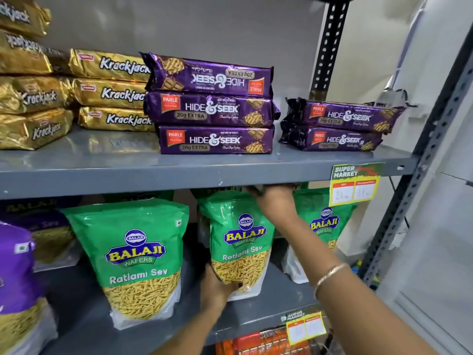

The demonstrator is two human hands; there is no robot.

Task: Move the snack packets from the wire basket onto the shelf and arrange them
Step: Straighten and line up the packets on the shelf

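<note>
Lower shelf (84,326), read left to right. At 9 o'clock, a purple pouch (15,272) is cut by the frame edge, with another purple pouch (48,234) behind it. Next stands an upright green Ratlami Sev packet (135,254), free of both hands. At centre, the held green packet (242,242) stands on the shelf, slightly tilted. The left hand (215,288) grips its lower left corner, at the packet's 7 o'clock, fingers curled round the edge and thumb on the front. The right hand (273,201) reaches to the packet's top right, at 1 o'clock, just beneath the upper shelf (179,172); its fingertips are hidden under the shelf lip, so whether they pinch the packet's top seam or something behind it cannot be told. A bangle (330,274) circles the right wrist. At 3 o'clock of the held packet, partly behind the right forearm, a third green packet (323,226) stands. A price tag (355,184) hangs from the upper shelf edge.

The wire basket is not clearly seen; something orange shows at 6 o'clock.

Step in hand, as judged: squaring the centre packet. To do it well, keep the base flat on the shelf, bring the top upright, turn the label outward, and match the spacing and front line of the neighbouring green packets.
</note>
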